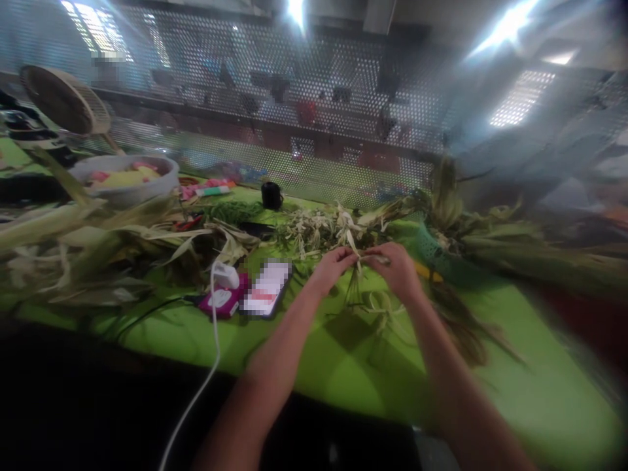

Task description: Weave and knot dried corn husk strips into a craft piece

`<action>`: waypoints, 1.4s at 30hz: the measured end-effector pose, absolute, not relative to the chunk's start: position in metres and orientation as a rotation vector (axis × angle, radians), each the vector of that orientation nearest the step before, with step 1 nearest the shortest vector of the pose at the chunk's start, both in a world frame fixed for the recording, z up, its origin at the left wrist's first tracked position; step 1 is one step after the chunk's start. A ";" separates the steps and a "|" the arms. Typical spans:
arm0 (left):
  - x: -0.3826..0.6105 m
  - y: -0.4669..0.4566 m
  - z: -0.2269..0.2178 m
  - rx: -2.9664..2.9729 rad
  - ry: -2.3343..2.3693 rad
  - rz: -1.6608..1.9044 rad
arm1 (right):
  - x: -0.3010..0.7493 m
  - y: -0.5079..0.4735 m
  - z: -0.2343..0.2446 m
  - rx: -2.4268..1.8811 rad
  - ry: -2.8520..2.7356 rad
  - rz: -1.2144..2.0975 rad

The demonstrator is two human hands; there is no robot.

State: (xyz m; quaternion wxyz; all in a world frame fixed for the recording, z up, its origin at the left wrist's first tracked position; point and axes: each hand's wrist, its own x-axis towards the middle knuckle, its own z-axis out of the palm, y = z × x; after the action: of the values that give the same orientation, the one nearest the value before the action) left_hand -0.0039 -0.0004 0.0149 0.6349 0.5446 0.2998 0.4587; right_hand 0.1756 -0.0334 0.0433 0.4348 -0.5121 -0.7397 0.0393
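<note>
Both my hands meet over the green table (343, 366), pinching a small bundle of pale dried leaf strips (360, 261). My left hand (331, 267) is closed on the bundle's left end. My right hand (400, 267) is closed on its right end. Thin strips hang down from between my fingers toward the table (356, 294). More loose husk pieces (318, 229) lie just beyond my hands.
A phone (267, 288) and a pink power bank (226, 299) with a white cable (213, 353) lie to the left. Long corn leaves (98, 242) pile at left, a grey bowl (125, 180) behind them. A black cup (271, 195), a green basket (436, 252), a perforated screen (314, 131) stand behind.
</note>
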 end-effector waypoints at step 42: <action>-0.012 0.004 0.019 1.113 0.754 1.099 | 0.151 -0.047 0.027 -1.182 -1.959 -0.201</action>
State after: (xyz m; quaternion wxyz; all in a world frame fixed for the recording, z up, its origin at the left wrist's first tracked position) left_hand -0.0123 0.0040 0.0189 0.6461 0.4893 0.3315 0.4829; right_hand 0.1508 -0.0475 0.0275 0.4101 -0.4694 -0.7779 -0.0800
